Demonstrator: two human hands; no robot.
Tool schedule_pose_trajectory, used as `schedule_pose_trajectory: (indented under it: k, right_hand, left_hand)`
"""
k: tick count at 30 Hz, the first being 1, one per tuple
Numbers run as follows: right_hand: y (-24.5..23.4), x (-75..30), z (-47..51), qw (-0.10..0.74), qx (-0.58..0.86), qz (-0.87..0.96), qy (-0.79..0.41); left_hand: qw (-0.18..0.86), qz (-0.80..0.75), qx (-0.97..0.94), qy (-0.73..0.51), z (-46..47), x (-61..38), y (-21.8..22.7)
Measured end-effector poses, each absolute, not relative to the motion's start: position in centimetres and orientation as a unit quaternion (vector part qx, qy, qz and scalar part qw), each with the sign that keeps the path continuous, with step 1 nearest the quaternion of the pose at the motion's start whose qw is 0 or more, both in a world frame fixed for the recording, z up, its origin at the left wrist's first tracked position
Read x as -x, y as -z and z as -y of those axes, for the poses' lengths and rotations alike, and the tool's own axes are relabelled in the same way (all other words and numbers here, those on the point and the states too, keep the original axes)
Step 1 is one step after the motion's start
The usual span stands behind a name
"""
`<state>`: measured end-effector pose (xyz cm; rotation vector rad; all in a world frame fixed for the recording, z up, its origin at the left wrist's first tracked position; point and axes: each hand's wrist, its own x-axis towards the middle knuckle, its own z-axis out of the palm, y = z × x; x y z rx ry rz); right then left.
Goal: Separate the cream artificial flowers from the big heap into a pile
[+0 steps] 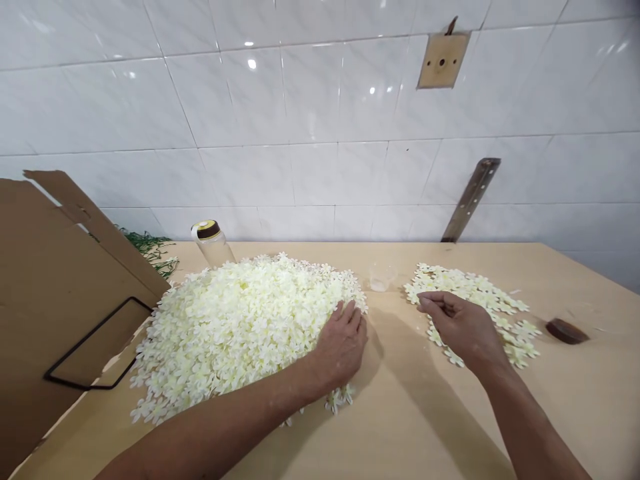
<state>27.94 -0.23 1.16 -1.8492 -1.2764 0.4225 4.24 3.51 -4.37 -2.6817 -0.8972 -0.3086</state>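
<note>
A big heap of white-and-pale-yellow artificial flowers (240, 327) covers the left half of the table. At its right edge rests my left hand (343, 343), fingers stretched out and lying over the blossoms. Further right, a smaller, flatter spread of the same flowers (475, 290) lies on the tabletop. Over its left side is my right hand (460, 330), thumb and forefinger pinched together. Whatever is between those fingertips, if anything, is too small to make out. Between the two groups of flowers stands a small clear plastic cup (383, 279).
A cardboard box (65, 287) with a black wire frame (95, 387) against it fills the left side. Behind the heap stand a clear bottle (215, 250) and green stems (150, 247). A dark brown object (567, 331) lies at right; a metal bracket (470, 200) leans against the tiled wall.
</note>
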Motion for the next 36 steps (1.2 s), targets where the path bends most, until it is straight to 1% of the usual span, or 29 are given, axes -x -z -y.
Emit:
schedule_pose_trajectory:
  k: [5, 10, 14, 17, 20, 22, 25, 30, 33, 36]
  right_hand:
    - [-1.1, -27.8, 0.2, 0.413, 0.733, 0.513, -0.17]
    - [-0.9, -27.8, 0.1, 0.4, 0.736, 0.52, -0.169]
    - [-1.1, -27.8, 0.2, 0.391, 0.75, 0.508, -0.161]
    - [-1.3, -28.1, 0.4, 0.395, 0.755, 0.499, -0.156]
    - [-1.6, -28.9, 0.5, 0.413, 0.756, 0.486, -0.149]
    - [-2.1, -29.8, 0.6, 0.408, 0.758, 0.483, -0.158]
    - [-3.2, -31.2, 0.6, 0.369, 0.759, 0.507, -0.177]
    - [-4.9, -32.4, 0.6, 0.289, 0.779, 0.534, -0.152]
    - [-4.1, -32.2, 0.3, 0.279, 0.772, 0.553, -0.14]
    - [-1.8, -31.5, -0.2, 0.314, 0.773, 0.541, -0.104]
  left_hand:
    - [0.14, 0.356, 0.918, 0.101, -4.0, -3.3, 4.2]
    - [0.134, 0.365, 0.915, 0.104, -3.6, -3.3, 4.3]
    - [0.119, 0.346, 0.921, 0.138, -2.5, -4.2, 3.3]
    - [0.095, 0.291, 0.936, 0.172, -1.0, -5.0, 2.0]
    - [0.045, 0.228, 0.951, 0.205, 1.1, -5.5, 1.3]
    - [-0.003, 0.176, 0.962, 0.21, 2.8, -5.7, 1.5]
    - [-0.075, 0.133, 0.964, 0.217, 4.6, -5.9, 2.4]
    - [-0.142, 0.156, 0.945, 0.248, 5.0, -6.6, 4.1]
    - [-0.18, 0.154, 0.927, 0.29, 4.5, -6.5, 4.4]
    - [-0.226, 0.16, 0.895, 0.348, 4.2, -5.9, 4.5]
